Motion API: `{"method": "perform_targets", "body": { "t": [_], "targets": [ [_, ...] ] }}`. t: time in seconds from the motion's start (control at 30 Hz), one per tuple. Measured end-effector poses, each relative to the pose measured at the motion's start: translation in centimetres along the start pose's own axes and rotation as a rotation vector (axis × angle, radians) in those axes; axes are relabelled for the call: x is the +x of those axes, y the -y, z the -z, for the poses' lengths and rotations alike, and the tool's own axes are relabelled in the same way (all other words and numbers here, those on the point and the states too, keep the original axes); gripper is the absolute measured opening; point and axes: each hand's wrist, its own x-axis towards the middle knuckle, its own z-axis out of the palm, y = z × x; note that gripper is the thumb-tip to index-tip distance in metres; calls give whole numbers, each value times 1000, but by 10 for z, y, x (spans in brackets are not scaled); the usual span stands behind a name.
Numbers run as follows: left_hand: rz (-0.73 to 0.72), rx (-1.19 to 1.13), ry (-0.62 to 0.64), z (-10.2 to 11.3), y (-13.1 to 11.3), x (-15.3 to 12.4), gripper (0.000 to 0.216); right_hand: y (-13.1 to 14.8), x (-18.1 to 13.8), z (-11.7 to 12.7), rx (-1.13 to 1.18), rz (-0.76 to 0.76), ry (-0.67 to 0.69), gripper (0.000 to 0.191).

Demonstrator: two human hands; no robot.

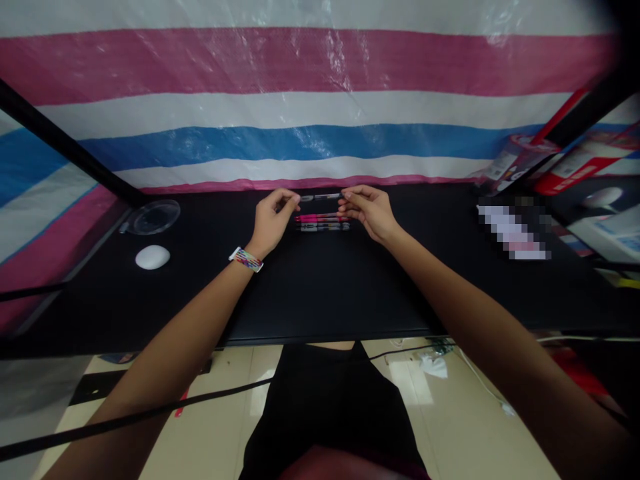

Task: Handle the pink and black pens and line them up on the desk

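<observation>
A dark pen (pixel 321 197) is held level above the black table (pixel 320 293), pinched at one end by my left hand (pixel 273 220) and at the other by my right hand (pixel 369 212). Both hands have their fingers closed on it. Just below it, several pens (pixel 323 223) lie side by side on the table, the top one pink. My left wrist wears a multicoloured band (pixel 246 259).
A white oval mouse (pixel 153 257) and a clear round dish (pixel 155 217) sit at the left. Red and white boxes (pixel 575 163) and a blurred item (pixel 515 230) are at the right. A striped tarp (pixel 300 100) hangs behind. Cables cross the floor below the table edge.
</observation>
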Motion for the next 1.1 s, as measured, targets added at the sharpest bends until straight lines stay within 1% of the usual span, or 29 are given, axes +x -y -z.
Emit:
{"method": "perform_targets", "body": {
  "t": [0.07, 0.1, 0.17, 0.23, 0.3, 0.33, 0.4, 0.43, 0.5, 0.63, 0.8, 0.87, 1.0, 1.1],
  "targets": [
    [41, -7, -10, 1, 0, 1, 47, 0, 0, 1, 8, 0, 1, 35],
    [48, -17, -19, 1, 1, 1, 46, 0, 0, 1, 16, 1, -2, 34],
    [32, -46, -44, 2, 1, 1, 34, -1, 1, 1, 40, 5, -8, 34],
    [10, -65, -49, 2, 2, 1, 41, -1, 1, 1, 67, 9, -10, 35],
    [11, -63, -26, 2, 1, 1, 35, -2, 2, 2, 86, 9, -10, 36],
    [19, -61, -12, 2, 1, 1, 36, -2, 2, 3, 90, 7, -10, 37],
    [40, -79, -4, 2, 2, 1, 47, -3, 2, 3, 92, 5, -9, 37],
    [46, -105, -16, 1, 3, 1, 46, -3, 2, 3, 91, 7, -9, 37],
    [42, -177, -54, 0, 7, 2, 34, -3, 2, 3, 77, 10, -10, 35],
    [45, -265, -103, 1, 17, 5, 50, -2, 2, 2, 33, -4, -29, 28],
    [155, -348, -155, 7, 21, 8, 57, -1, 3, 4, 51, -2, -34, 25],
    [191, -385, -184, 8, 22, 9, 57, -2, 4, 4, 72, 3, -35, 24],
    [237, -447, -263, 8, 26, 11, 48, -3, 5, 5, 65, 5, -51, 24],
    [253, -478, -281, 8, 29, 13, 44, -2, 4, 4, 61, 4, -55, 23]
  ]
}}
